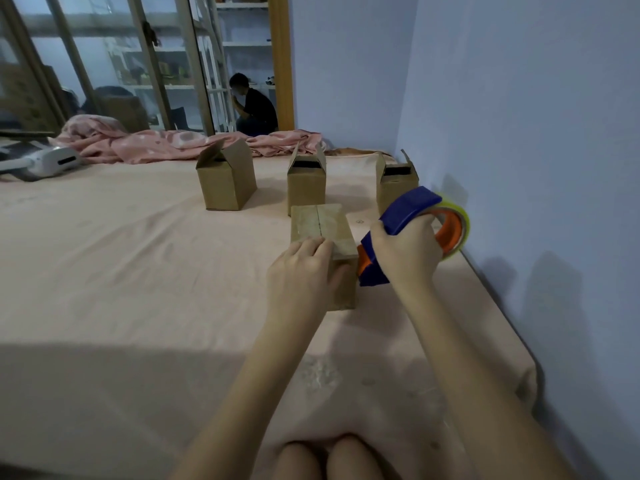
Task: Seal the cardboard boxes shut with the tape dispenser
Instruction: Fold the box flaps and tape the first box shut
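Left hand point(304, 271) steadies box point(323, 226) (dispenser point(412, 220) right).

A pink-sheeted bed point(138, 258) carries four cardboard boxes point(227, 181), a crumpled blanket point(156, 147).

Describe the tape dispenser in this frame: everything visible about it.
The tape dispenser is a blue, plastic-looking hand-held frame with orange parts and a roll of clear, yellowish tape at its far end. The right hand grips it round the middle. It is tilted, its lower blue and orange end against the right side of the closed near box, above the bed.
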Action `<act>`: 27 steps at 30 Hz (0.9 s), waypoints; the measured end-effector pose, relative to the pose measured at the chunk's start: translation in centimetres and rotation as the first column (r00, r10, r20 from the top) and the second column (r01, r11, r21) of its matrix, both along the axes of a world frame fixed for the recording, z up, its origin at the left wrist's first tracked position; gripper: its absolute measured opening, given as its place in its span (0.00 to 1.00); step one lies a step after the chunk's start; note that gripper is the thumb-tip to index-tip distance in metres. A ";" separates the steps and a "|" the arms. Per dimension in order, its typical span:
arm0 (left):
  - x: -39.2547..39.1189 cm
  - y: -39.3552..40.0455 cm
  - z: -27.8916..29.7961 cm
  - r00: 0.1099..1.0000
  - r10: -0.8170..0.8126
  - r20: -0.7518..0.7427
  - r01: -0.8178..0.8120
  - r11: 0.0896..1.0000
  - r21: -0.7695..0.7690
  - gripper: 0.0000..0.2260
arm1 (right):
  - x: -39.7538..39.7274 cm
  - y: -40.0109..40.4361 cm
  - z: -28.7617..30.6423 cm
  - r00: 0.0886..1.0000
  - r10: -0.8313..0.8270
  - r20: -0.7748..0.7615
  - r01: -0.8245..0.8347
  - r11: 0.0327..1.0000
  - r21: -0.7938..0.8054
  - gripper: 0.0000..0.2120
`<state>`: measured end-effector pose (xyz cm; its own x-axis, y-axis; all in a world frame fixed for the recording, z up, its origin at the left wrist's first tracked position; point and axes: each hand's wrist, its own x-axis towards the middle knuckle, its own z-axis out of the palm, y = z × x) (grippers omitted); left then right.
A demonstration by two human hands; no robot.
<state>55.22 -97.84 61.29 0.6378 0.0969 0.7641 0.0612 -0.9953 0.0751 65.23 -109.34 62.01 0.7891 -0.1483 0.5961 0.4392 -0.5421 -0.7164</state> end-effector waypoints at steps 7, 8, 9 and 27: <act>0.2 -0.1 -0.1 1.000 0.012 0.011 -0.012 1.000 -0.020 0.12 | 0.8 1.0 -1.5 0.975 -0.065 -0.212 0.011 0.970 -0.243 0.19; 0.2 0.0 -0.1 1.000 0.009 0.012 -0.009 1.000 -0.028 0.12 | 0.7 0.9 -2.0 0.975 -0.057 -0.216 0.003 0.971 -0.239 0.20; 0.2 0.1 -0.2 1.000 0.007 0.017 -0.006 0.999 -0.033 0.12 | 0.8 0.7 -2.2 0.977 -0.037 -0.208 -0.009 0.976 -0.219 0.20; 0.1 -0.5 -0.3 0.998 0.001 0.069 0.007 0.993 -0.114 0.08 | 1.5 -4.8 1.5 0.983 -0.071 0.171 0.103 0.977 -0.186 0.15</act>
